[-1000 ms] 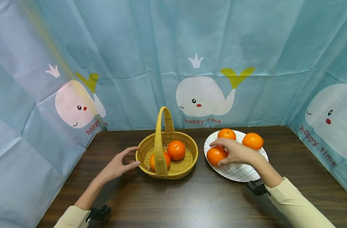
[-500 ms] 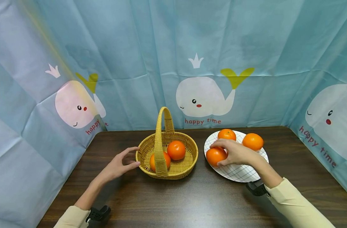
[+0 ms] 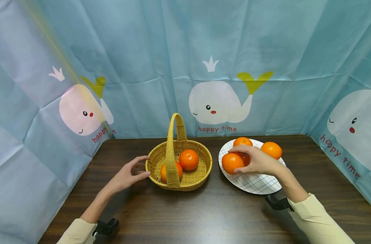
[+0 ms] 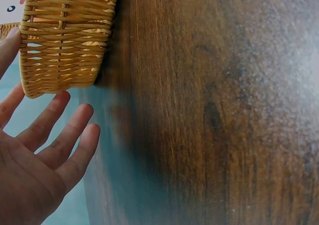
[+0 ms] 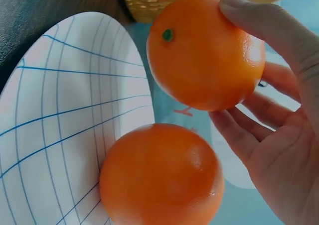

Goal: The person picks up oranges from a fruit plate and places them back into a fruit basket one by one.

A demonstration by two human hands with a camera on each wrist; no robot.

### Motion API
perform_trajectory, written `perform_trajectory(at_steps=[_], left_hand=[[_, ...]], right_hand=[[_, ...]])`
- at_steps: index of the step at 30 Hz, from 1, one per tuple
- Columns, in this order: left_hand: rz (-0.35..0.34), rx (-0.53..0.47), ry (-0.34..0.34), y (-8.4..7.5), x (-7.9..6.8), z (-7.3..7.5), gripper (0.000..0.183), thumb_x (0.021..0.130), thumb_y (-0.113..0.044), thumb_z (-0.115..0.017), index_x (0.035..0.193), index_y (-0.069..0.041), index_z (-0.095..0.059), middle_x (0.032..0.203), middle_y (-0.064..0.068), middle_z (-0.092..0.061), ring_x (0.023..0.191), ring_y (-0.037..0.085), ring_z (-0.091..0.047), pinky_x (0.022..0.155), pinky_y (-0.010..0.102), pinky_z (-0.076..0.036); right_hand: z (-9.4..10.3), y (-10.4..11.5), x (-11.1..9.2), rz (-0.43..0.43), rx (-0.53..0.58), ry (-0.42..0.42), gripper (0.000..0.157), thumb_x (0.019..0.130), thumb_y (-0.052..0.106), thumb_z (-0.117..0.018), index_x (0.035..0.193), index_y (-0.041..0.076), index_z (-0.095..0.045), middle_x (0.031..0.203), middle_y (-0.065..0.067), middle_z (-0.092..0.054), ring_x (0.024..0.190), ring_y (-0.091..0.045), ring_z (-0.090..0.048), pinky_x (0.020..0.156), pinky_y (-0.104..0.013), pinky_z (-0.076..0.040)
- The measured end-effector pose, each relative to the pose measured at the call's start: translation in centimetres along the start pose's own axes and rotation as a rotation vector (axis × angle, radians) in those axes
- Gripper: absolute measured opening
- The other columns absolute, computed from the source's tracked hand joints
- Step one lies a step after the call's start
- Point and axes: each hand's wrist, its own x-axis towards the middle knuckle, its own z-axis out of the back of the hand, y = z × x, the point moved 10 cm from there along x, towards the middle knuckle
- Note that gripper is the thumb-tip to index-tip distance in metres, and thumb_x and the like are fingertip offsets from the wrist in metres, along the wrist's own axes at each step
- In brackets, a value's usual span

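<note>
My right hand [image 3: 258, 161] grips an orange [image 3: 232, 163] between thumb and fingers. In the right wrist view this held orange [image 5: 204, 53] shows a green stem spot and hangs apart from the plate's surface. Below it lies another orange [image 5: 162, 177] on the white plate [image 5: 75, 100] with blue lines. My left hand [image 3: 125, 176] is at the left rim of a yellow woven basket [image 3: 192, 181], its thumb and fingertips near or touching the wicker. The left wrist view shows its fingers [image 4: 75, 135] spread and loosely extended. Two oranges [image 3: 189, 160] sit in the basket, one partly behind the handle.
On the plate, an orange [image 3: 242, 141] lies at the back and another orange [image 3: 271, 150] at the right rim. The basket's tall handle [image 3: 171, 149] arches over its middle. A blue curtain [image 3: 136, 67] hangs behind the dark wooden table [image 3: 185, 217].
The right hand has raised its orange slightly and shifted a little right, revealing part of another orange behind it. My left hand and the basket stay in place.
</note>
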Motion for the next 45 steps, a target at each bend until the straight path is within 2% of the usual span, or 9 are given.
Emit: perform_trajectory(at_steps=[5, 10, 17, 22, 29, 33, 38, 45], left_hand=[[-0.013, 0.019, -0.003, -0.1, 0.0, 0.1, 0.061, 0.097, -0.022, -0.073, 0.149, -0.006, -0.046, 0.144, 0.022, -0.049, 0.121, 0.041, -0.058, 0.088, 0.042, -0.056], [-0.016, 0.022, -0.006, -0.2, 0.1, 0.1, 0.061, 0.097, -0.022, -0.073, 0.15, -0.005, -0.046, 0.146, 0.022, -0.048, 0.122, 0.042, -0.056, 0.089, 0.044, -0.055], [-0.02, 0.019, -0.006, -0.3, 0.1, 0.1, 0.061, 0.097, -0.022, -0.073, 0.15, -0.005, -0.045, 0.146, 0.022, -0.048, 0.122, 0.042, -0.057, 0.089, 0.044, -0.055], [-0.022, 0.012, -0.006, -0.3, 0.1, 0.1, 0.061, 0.097, -0.02, -0.073, 0.15, -0.005, -0.046, 0.144, 0.023, -0.05, 0.119, 0.041, -0.059, 0.089, 0.043, -0.055], [-0.017, 0.008, 0.0, -0.3, 0.1, 0.1, 0.062, 0.097, -0.021, -0.073, 0.15, -0.005, -0.045, 0.145, 0.023, -0.049, 0.12, 0.041, -0.059, 0.089, 0.043, -0.055], [-0.017, 0.005, -0.003, -0.4, -0.1, 0.2, 0.061, 0.097, -0.02, -0.073, 0.15, -0.004, -0.045, 0.144, 0.024, -0.049, 0.12, 0.041, -0.059, 0.089, 0.044, -0.055], [-0.023, -0.008, -0.003, -0.6, -0.3, 0.2, 0.06, 0.097, -0.018, -0.072, 0.149, -0.002, -0.046, 0.144, 0.026, -0.048, 0.12, 0.042, -0.059, 0.088, 0.044, -0.055], [-0.008, -0.006, 0.0, -0.4, -0.1, 0.1, 0.062, 0.097, -0.02, -0.072, 0.15, -0.005, -0.045, 0.143, 0.024, -0.049, 0.119, 0.041, -0.059, 0.088, 0.042, -0.056]], right_hand=[[0.5, 0.1, 0.1, 0.02, 0.06, -0.024, 0.06, 0.077, 0.032, -0.092, 0.129, 0.016, -0.067, 0.125, 0.002, -0.064, 0.109, -0.023, -0.057, 0.089, -0.054, -0.049], [0.6, 0.5, 0.6, 0.052, 0.125, -0.033, 0.06, 0.078, 0.027, -0.092, 0.131, 0.016, -0.066, 0.125, 0.003, -0.064, 0.109, -0.021, -0.056, 0.088, -0.054, -0.05], [0.6, 1.8, 1.5, 0.096, 0.26, -0.042, 0.06, 0.08, 0.016, -0.09, 0.133, 0.009, -0.063, 0.129, -0.003, -0.061, 0.11, -0.023, -0.06, 0.092, -0.04, -0.053], [0.4, 2.7, 2.3, 0.11, 0.379, -0.031, 0.061, 0.08, 0.008, -0.089, 0.135, 0.005, -0.061, 0.134, -0.009, -0.057, 0.117, -0.027, -0.06, 0.1, -0.035, -0.048], [-0.1, 4.1, 3.5, 0.163, 0.398, -0.039, 0.064, 0.079, 0.008, -0.09, 0.136, 0.006, -0.061, 0.132, -0.006, -0.06, 0.121, -0.024, -0.057, 0.107, -0.038, -0.041], [-0.8, 5.0, 4.1, 0.181, 0.397, -0.042, 0.065, 0.077, 0.009, -0.091, 0.135, 0.006, -0.061, 0.133, -0.005, -0.06, 0.123, -0.023, -0.056, 0.107, -0.038, -0.042], [-1.8, 5.8, 4.7, 0.162, 0.384, -0.039, 0.065, 0.078, 0.012, -0.091, 0.135, 0.01, -0.062, 0.134, -0.001, -0.06, 0.124, -0.021, -0.055, 0.107, -0.039, -0.042], [-3.0, 6.9, 5.4, 0.215, 0.363, -0.025, 0.062, 0.079, 0.013, -0.09, 0.134, 0.005, -0.063, 0.132, -0.005, -0.061, 0.119, -0.023, -0.058, 0.103, -0.039, -0.046]])
